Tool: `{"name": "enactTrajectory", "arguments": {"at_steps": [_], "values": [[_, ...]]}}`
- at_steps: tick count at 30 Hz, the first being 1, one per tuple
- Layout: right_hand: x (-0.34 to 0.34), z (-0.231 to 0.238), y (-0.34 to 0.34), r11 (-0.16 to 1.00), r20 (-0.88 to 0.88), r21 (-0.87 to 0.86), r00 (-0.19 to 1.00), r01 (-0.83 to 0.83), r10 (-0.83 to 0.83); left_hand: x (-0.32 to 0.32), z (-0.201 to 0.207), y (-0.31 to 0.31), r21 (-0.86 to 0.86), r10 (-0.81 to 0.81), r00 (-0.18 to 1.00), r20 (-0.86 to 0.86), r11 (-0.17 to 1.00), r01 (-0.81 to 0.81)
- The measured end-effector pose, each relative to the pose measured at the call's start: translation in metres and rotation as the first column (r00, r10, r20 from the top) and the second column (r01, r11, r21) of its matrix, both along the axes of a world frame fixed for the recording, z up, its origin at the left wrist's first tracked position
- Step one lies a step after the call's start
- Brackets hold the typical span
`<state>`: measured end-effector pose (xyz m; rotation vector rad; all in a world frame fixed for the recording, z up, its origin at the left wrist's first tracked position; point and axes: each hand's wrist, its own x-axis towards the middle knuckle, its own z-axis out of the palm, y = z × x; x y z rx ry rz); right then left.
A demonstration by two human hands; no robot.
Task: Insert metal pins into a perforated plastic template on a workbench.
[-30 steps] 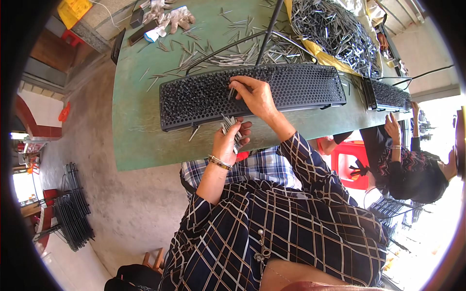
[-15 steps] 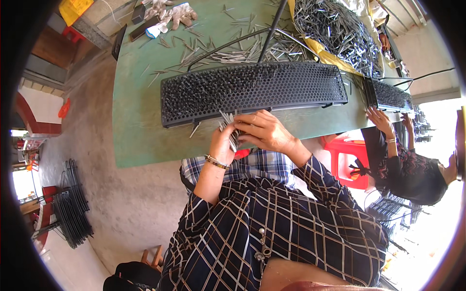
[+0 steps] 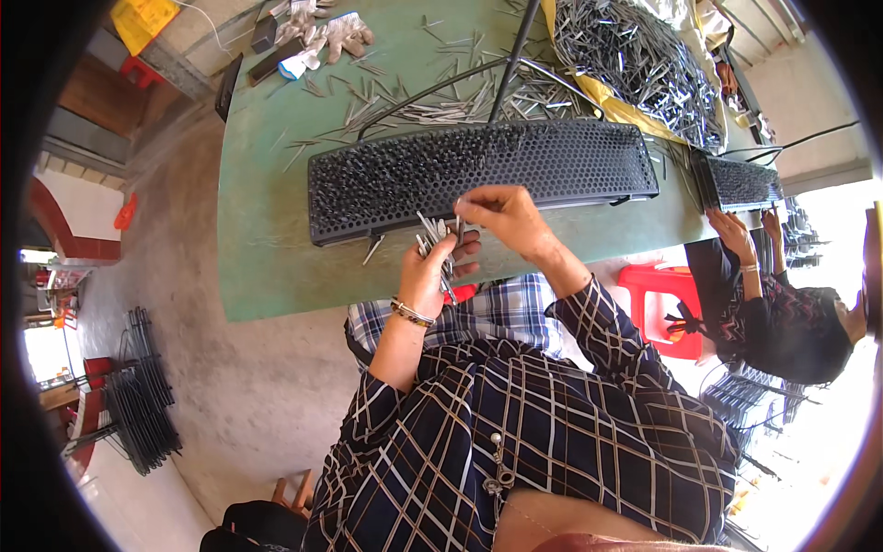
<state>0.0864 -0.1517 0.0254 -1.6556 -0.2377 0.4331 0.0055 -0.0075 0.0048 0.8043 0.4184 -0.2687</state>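
My left hand [image 3: 430,271] is closed around a bunch of thin grey metal strips [image 3: 448,267], which stick out above and below the thumb. Just right of it, my right hand [image 3: 509,219] pinches one thin strip between thumb and forefinger, held roughly upright. Both hands are in front of a long black perforated rack [image 3: 552,175] lying on the green table. Many dark strips stand in the holes over its left half and back edge, while the front right holes show open. A loose strip [image 3: 372,249] pokes out under the rack's front edge.
Loose strips [image 3: 441,109] lie scattered behind the rack, and a yellow-edged sack [image 3: 635,64] holds a big heap. Gloves [image 3: 345,37] rest at the back left of the table [image 3: 267,248]. At right, a co-worker's hand [image 3: 733,237] touches another rack [image 3: 740,179]; a red stool [image 3: 658,299] stands nearby.
My right hand has drawn up and away from the left, a strip now in its fingertips. The left hand's fingers show more, with the bunch still in it.
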Motion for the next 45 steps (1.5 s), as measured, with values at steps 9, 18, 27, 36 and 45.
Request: {"name": "enactTrajectory", "arguments": {"at_steps": [9, 18, 27, 36, 45], "values": [[0.038, -0.003, 0.027, 0.985, 0.466, -0.096, 0.881, 0.142, -0.082, -0.001, -0.023, 0.001, 0.018, -0.142, 0.986, -0.092, 0.989, 0.144], [0.05, -0.002, 0.025, 0.982, 0.687, -0.185, 0.719, 0.026, 0.111, -0.011, -0.023, 0.015, 0.011, -0.149, 0.987, -0.063, 0.989, 0.15], [0.045, -0.002, 0.026, 0.983, 0.697, -0.186, 0.706, 0.01, 0.125, -0.013, -0.008, 0.014, 0.098, -0.211, 0.977, -0.016, 0.972, 0.211], [0.038, -0.007, 0.027, 0.979, 0.724, -0.197, 0.681, 0.053, 0.109, -0.016, -0.004, 0.012, 0.077, -0.193, 0.98, 0.055, 0.979, 0.189], [0.013, 0.012, 0.02, 0.986, 0.498, -0.137, 0.867, 0.099, -0.018, -0.017, 0.0, 0.018, 0.049, -0.161, 0.985, 0.064, 0.986, 0.158]]}}
